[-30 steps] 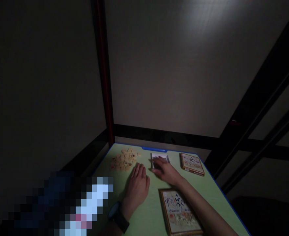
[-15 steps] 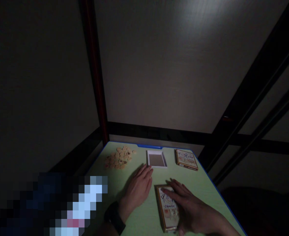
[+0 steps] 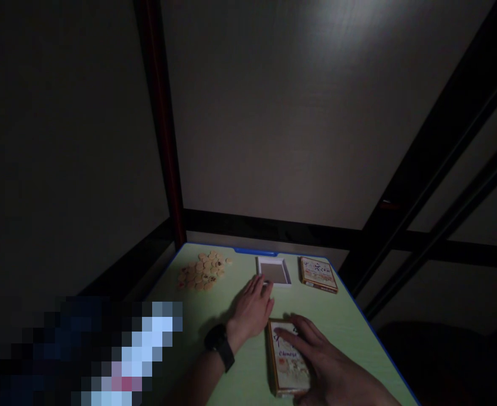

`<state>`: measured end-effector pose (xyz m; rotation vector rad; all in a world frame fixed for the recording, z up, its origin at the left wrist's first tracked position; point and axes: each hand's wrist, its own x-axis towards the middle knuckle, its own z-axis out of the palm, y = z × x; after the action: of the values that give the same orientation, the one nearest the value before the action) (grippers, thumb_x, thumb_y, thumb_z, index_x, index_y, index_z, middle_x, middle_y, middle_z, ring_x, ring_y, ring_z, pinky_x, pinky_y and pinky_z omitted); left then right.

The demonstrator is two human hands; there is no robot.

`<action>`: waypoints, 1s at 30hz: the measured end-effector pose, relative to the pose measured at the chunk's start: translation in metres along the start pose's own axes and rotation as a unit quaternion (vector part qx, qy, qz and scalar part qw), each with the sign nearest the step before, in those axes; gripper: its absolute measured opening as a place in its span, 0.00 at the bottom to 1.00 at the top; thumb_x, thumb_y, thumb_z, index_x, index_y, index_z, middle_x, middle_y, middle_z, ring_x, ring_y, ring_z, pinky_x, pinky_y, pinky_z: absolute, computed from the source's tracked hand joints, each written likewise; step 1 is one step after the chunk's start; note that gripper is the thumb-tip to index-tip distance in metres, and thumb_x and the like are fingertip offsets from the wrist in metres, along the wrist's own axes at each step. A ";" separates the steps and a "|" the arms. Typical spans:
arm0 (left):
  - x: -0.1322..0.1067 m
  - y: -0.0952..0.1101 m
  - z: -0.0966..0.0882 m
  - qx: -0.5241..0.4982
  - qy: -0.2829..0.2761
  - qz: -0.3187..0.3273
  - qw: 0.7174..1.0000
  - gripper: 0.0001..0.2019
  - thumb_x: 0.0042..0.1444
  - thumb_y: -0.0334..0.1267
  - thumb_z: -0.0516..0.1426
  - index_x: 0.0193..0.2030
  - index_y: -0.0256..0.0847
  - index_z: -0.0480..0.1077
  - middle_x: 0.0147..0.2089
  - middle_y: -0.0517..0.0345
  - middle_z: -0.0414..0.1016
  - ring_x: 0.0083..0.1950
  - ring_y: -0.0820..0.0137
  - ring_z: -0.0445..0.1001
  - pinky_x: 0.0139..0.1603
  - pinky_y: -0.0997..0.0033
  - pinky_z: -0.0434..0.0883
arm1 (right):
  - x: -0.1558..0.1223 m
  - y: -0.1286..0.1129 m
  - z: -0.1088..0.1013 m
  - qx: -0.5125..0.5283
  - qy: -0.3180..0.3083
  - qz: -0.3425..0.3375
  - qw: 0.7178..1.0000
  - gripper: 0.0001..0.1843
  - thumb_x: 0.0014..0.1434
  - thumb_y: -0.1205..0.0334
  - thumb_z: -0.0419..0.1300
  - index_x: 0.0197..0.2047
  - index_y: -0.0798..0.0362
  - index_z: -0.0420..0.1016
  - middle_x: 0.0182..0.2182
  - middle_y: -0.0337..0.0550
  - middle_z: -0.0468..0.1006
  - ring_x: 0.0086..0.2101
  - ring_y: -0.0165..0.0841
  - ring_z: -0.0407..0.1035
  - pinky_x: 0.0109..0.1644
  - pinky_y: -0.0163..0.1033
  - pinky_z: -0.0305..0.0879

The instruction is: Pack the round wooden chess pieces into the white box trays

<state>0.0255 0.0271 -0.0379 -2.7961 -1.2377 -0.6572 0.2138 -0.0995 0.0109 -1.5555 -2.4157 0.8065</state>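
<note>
My left hand (image 3: 253, 305) reaches forward with its fingers stretched out flat. Its fingertips touch the near left corner of a shallow white open box tray (image 3: 289, 276) with a brownish bottom. Around the near box (image 3: 289, 366), printed with dark Chinese characters and the word "Chinese", my right hand (image 3: 316, 355) is closed. The hand covers that box's right side. Beyond the left hand, to the left, lies a loose heap of round wooden Chinese chess pieces (image 3: 200, 270); a few show dark characters.
A second printed box (image 3: 317, 274) lies at the far right of the green table (image 3: 227, 372), which has a blue edge. Dark-framed wall panels (image 3: 269, 113) stand close behind the table. A pixelated patch (image 3: 142, 344) hides the lower left.
My left hand has moved forward and to the right, and the white tray has shifted slightly right. My right hand stays on the near box.
</note>
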 end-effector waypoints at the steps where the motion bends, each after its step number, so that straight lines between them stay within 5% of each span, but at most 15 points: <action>1: 0.002 0.000 0.001 -0.002 0.000 0.004 1.000 0.23 0.68 0.42 0.46 0.66 0.40 0.63 0.69 0.43 0.62 0.70 0.56 0.60 0.68 0.55 0.63 | -0.001 0.001 0.001 0.001 0.002 -0.003 1.000 0.57 0.41 0.46 0.72 0.72 0.43 0.53 0.71 0.56 0.49 0.69 0.56 0.40 0.69 0.61 0.46; 8: 0.013 -0.004 0.004 -0.020 0.008 0.037 0.999 0.23 0.69 0.41 0.44 0.66 0.40 0.64 0.68 0.48 0.64 0.69 0.62 0.62 0.68 0.59 0.64 | -0.002 0.003 0.008 0.005 0.028 0.013 0.999 0.59 0.38 0.46 0.74 0.71 0.43 0.55 0.70 0.56 0.51 0.68 0.58 0.42 0.69 0.61 0.46; 14: 0.027 0.002 -0.006 -0.080 -0.066 0.047 0.993 0.24 0.69 0.43 0.42 0.66 0.39 0.64 0.69 0.48 0.63 0.70 0.63 0.61 0.70 0.61 0.60 | -0.001 0.003 0.008 0.013 0.027 0.015 0.999 0.59 0.38 0.43 0.74 0.71 0.45 0.56 0.70 0.58 0.49 0.68 0.59 0.42 0.69 0.62 0.44; 25: 0.032 0.014 -0.007 -0.187 -0.117 0.032 0.975 0.26 0.68 0.46 0.42 0.67 0.36 0.63 0.71 0.41 0.58 0.72 0.55 0.56 0.71 0.49 0.55 | 0.006 0.004 -0.016 0.008 -0.064 0.010 0.998 0.65 0.35 0.41 0.74 0.72 0.42 0.51 0.73 0.54 0.41 0.69 0.61 0.29 0.69 0.69 0.28; 30: 0.029 0.012 -0.006 -0.283 -0.089 0.015 0.955 0.26 0.66 0.51 0.46 0.66 0.42 0.66 0.72 0.45 0.56 0.72 0.54 0.56 0.72 0.47 0.51 | 0.009 -0.006 -0.014 -0.012 -0.055 0.012 0.998 0.64 0.34 0.46 0.74 0.72 0.45 0.52 0.71 0.58 0.48 0.68 0.61 0.40 0.69 0.65 0.40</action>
<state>0.0494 0.0382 -0.0191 -3.3965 -1.1805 -0.8991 0.2103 -0.0891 0.0243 -1.5921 -2.4958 0.8936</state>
